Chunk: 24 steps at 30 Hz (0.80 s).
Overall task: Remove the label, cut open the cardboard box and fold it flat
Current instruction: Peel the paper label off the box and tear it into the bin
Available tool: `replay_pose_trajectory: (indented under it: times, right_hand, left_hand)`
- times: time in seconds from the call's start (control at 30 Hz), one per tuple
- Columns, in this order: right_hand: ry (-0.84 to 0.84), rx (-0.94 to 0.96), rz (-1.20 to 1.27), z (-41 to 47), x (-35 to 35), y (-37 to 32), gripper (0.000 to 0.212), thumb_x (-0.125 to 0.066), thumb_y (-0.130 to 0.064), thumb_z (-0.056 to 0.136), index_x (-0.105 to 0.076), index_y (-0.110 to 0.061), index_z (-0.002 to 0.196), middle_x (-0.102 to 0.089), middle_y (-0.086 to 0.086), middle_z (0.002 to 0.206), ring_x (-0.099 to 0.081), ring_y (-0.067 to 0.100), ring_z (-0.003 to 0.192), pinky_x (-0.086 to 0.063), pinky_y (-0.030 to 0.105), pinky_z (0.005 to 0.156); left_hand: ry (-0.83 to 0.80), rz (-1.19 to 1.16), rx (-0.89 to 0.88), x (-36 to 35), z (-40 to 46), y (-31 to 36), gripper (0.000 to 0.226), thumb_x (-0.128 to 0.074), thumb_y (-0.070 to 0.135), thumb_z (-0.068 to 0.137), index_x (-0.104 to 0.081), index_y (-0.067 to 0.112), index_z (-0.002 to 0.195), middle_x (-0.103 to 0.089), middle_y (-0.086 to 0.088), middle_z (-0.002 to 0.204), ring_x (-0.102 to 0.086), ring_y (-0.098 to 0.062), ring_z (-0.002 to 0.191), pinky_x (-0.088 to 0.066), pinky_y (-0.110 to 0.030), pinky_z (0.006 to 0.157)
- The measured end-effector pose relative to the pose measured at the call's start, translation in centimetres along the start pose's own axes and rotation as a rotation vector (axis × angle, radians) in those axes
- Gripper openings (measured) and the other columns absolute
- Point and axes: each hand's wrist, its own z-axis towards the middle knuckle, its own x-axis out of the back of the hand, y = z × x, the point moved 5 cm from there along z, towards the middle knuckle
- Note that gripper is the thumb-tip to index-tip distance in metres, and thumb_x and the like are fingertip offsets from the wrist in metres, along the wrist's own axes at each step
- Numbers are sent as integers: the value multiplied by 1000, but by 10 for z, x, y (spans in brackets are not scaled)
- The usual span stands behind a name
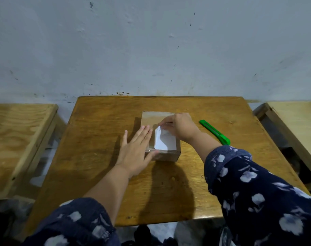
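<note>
A small closed cardboard box (pixel 167 156) sits in the middle of the wooden table (pixel 101 139). A white label (pixel 166 142) lies on its top, with its far left corner lifted and curling up. My right hand (pixel 179 127) pinches that lifted corner between thumb and fingers. My left hand (pixel 136 150) lies flat with spread fingers on the box's left side and top edge, thumb along the near edge. A green utility knife (pixel 215 131) lies on the table to the right of the box, untouched.
A wall stands right behind the table's far edge. A second wooden table (pixel 18 139) is at the left and a paler one (pixel 296 121) at the right, each across a narrow gap. My patterned sleeves cover the near table edge.
</note>
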Motion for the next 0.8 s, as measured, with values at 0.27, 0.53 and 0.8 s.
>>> replay_pose_trajectory:
  times: [0.27, 0.53, 0.8]
  right_hand:
    - [-30, -41, -56, 3, 5, 0, 17, -56, -33, 92, -72, -34, 97, -73, -9, 101, -61, 16, 100, -39, 40, 96]
    - [-19, -88, -117, -5, 16, 1, 18, -55, -34, 93, -72, -35, 98, -71, -10, 107, -59, 17, 103, -32, 39, 92]
    - [8, -199, -36, -19, 25, 5, 18, -56, -30, 92, -74, -34, 92, -71, -10, 103, -58, 15, 101, -30, 40, 93]
  left_hand:
    - [-17, 4, 0, 2, -1, 0, 70, 11, 54, 89, 3, 25, 152, 9, 10, 159, 15, -5, 144, 4, -52, 117]
    - [-66, 50, -8, 4, 0, 2, 62, -8, 51, 97, 4, 24, 151, 10, 9, 159, 15, -8, 144, 5, -53, 117]
    - [-71, 46, -8, 1, 1, 1, 60, -8, 49, 99, 5, 24, 151, 10, 9, 159, 17, -7, 144, 9, -54, 116]
